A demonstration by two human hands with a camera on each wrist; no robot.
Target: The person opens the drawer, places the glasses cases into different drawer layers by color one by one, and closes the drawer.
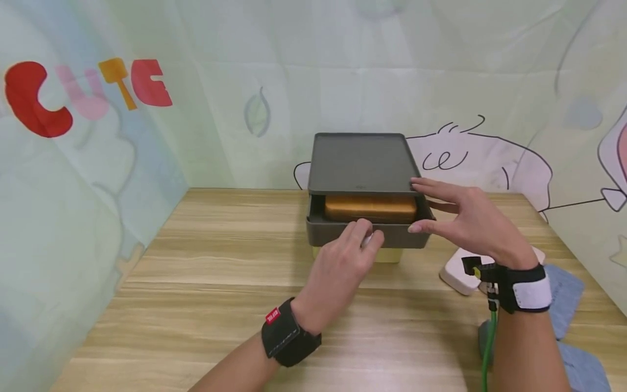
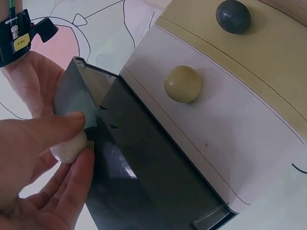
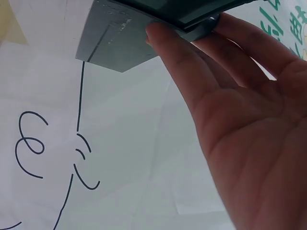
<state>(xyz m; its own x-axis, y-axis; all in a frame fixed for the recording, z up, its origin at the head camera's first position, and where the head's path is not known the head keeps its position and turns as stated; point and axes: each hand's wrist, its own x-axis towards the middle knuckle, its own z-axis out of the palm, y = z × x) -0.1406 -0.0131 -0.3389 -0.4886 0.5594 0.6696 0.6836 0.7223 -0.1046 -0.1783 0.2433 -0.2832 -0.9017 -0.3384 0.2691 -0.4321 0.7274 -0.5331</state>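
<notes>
My left hand [image 1: 343, 261] pinches the small white round knob [image 2: 72, 148] on the front of a dark grey drawer [image 1: 323, 234]. The drawer is pulled part way out of a small cabinet with a flat grey top [image 1: 362, 163]. Inside it lies a shiny golden-brown block-shaped thing [image 1: 370, 208]. My right hand [image 1: 470, 218] has its fingers fairly straight against the right side, fingertips at the top's front corner and thumb at the drawer's corner. Lower down, in the left wrist view, are a whitish drawer front with a yellow knob [image 2: 183, 84] and a yellowish one with a dark knob [image 2: 233, 16].
Right of the cabinet, partly behind my right wrist, lies a white rounded-edge piece [image 1: 460, 272]. Blue-grey flat pieces [image 1: 563, 299] lie beyond that wrist. A green cable [image 1: 490, 343] runs from its strap. A printed cloth wall [image 1: 245, 81] stands behind the wooden tabletop [image 1: 220, 261].
</notes>
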